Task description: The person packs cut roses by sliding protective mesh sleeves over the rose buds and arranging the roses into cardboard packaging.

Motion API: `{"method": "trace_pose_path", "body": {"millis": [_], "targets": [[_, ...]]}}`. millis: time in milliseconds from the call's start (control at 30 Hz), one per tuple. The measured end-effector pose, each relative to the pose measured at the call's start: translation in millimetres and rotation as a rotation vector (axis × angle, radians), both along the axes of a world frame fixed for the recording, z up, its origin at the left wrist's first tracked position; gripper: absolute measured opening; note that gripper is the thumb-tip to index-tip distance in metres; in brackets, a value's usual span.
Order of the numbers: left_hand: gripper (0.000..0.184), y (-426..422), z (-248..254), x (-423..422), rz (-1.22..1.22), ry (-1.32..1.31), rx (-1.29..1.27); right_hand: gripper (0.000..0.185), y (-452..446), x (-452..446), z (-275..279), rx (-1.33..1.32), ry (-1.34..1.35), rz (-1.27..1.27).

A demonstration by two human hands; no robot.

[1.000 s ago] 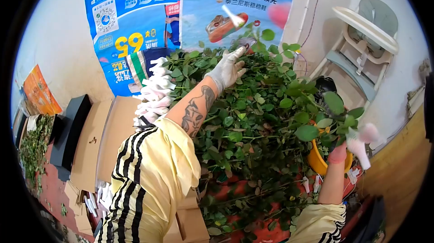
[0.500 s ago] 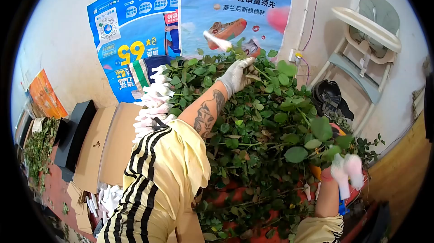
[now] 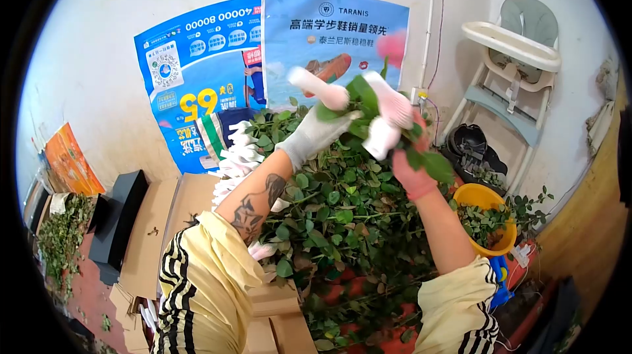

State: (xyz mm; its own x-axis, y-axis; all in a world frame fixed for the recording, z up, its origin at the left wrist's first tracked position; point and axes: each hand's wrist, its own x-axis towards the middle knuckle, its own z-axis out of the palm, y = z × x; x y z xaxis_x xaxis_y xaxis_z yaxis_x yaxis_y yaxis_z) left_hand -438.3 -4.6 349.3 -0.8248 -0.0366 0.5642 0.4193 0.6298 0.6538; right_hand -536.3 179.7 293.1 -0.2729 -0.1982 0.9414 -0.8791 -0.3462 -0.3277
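Observation:
My left hand, in a pale grey-white glove, is closed at the leafy stem of a rose whose bud is covered by a white sleeve. Close beside it, my right hand, in a pink glove, grips rose stems with two pinkish-white sleeved heads. Green leaves fill the space between the hands and partly hide the fingers. Below both hands spreads a thick heap of leafy rose stems. More white-sleeved heads are stacked along the heap's left edge.
A yellow bucket with leaves stands at the right, near a high chair and a black item. Posters hang on the wall behind. Cardboard and a black box lie at the left.
My right hand has risen from the lower right to the middle, carrying the sleeved roses. My left hand has drawn back slightly left, beside it. The view has tilted upward.

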Motion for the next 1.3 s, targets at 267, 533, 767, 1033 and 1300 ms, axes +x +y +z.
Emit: {"method": "trace_pose_path", "body": {"millis": [267,533,767,1033,1300], "targets": [[0.035,-26.0,0.0,63.8,-0.119,0.096,-0.052,0.082,-77.0,-0.6,-8.1,0.374,0.025,0.112],[0.033,-13.9,14.3,87.6,-0.067,-0.099,-0.068,0.061,-58.4,24.3,30.1,0.074,0.138,-0.19],[0.047,-141.8,-62.9,88.9,0.429,-0.218,-0.453,0.043,40.9,-63.2,106.3,0.019,-0.153,-0.319],[0.038,-178.5,-100.5,129.9,0.479,-0.381,-0.553,0.027,120.1,-103.8,139.6,-0.072,-0.103,-0.555],[0.057,-190.0,-110.1,74.7,0.764,-0.33,-1.006,0.014,13.0,-54.5,132.5,0.071,0.787,-1.176]]}}
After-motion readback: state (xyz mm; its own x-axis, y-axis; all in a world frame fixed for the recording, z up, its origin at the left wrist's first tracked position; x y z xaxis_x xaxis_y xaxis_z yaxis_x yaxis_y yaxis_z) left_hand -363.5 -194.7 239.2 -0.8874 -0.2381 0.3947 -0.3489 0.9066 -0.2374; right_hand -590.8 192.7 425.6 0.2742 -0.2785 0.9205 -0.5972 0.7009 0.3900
